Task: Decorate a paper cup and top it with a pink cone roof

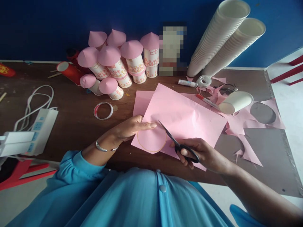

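Observation:
A sheet of pink paper (pixel 175 110) is held up at its left side by my left hand (pixel 132 127), thumb on top and fingers beneath. On the sheet's near left corner a circle (pixel 152 138) is drawn in a thin yellowish-brown line. My right hand (pixel 196 153) grips a pair of black-handled scissors (pixel 176 143), fingers in the loops. The blades point up and left, over the paper beside the circle's right edge. Whether the blades are parted I cannot tell. More pink paper (pixel 142 97) lies underneath.
Paper-cup towers with pink cone roofs (pixel 133 50) stand at the back. Tall stacks of paper cups (pixel 220 34) lean on the wall at right. Pink offcuts (pixel 248 142), a loose cup (pixel 236 102), tape (pixel 204 81) and a glue stick (pixel 187 83) lie right; a power strip (pixel 40 132) sits left.

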Available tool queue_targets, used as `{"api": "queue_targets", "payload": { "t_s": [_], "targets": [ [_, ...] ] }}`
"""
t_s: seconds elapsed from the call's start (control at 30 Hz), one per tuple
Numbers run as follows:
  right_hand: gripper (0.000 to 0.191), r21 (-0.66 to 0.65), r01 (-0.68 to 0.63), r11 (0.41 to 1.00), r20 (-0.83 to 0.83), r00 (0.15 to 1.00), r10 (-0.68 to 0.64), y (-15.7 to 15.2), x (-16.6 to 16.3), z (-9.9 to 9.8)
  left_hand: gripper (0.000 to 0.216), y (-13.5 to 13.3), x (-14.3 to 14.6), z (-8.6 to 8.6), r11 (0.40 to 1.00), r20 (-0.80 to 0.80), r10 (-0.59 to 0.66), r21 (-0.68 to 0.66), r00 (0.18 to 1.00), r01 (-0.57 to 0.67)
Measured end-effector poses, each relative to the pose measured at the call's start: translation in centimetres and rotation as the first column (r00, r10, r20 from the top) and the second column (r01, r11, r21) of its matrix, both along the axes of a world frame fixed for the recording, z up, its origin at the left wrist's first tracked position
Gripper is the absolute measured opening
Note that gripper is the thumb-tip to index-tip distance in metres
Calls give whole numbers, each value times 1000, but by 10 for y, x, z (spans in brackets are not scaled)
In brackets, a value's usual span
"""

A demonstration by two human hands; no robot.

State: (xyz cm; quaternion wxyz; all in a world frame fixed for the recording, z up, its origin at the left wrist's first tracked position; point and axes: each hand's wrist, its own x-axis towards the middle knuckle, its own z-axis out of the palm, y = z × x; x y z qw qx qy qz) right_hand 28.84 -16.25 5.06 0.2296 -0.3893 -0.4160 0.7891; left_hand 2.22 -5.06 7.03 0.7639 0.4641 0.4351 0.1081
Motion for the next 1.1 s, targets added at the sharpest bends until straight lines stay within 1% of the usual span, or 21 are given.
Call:
{"api": "queue_targets", "payload": {
  "t_s": [0.2,0.3,0.47,0.53,0.63,0.73,0.8,0.87,0.93,0.97,1.03,1.1],
  "targets": [
    [43,11,-18,1000,-12,1000,18,4,0,3,31,6,0,-1,999,42,-12,48,999,10],
    [44,26,-23,999,-11,1000,23,5,1,3,33,8,2,1,998,36,-32,59,999,30],
    [45,26,-23,999,-1,1000,23,6,1,3,33,10,2,3,997,-16,-21,73,1000,22],
    [45,26,-23,999,1,1000,23,6,1,2,33,11,0,3,997,-37,6,79,999,-3],
    [45,36,-18,999,9,1000,17,5,1,0,30,10,-1,3,993,-24,77,95,997,-75],
    [45,64,-14,998,20,1000,13,4,2,-1,27,10,2,8,989,-8,118,90,993,-117],
    [46,82,-19,996,36,999,16,4,3,-1,25,12,6,13,993,-7,95,64,995,-94],
    [46,90,-19,996,48,999,15,5,3,0,22,14,8,14,999,4,24,39,1000,-24],
    [46,90,-12,996,55,998,7,6,3,1,22,18,6,11,999,24,-49,18,999,48],
    [47,87,-4,996,57,998,-1,6,2,2,24,19,4,8,999,50,-53,10,997,52],
    [46,82,35,996,65,997,-40,6,1,2,30,18,-1,-3,1000,124,-3,-10,992,4],
    [44,70,110,991,71,991,-115,5,-1,1,40,13,-5,-14,997,205,81,-10,975,-81]
  ]
}}
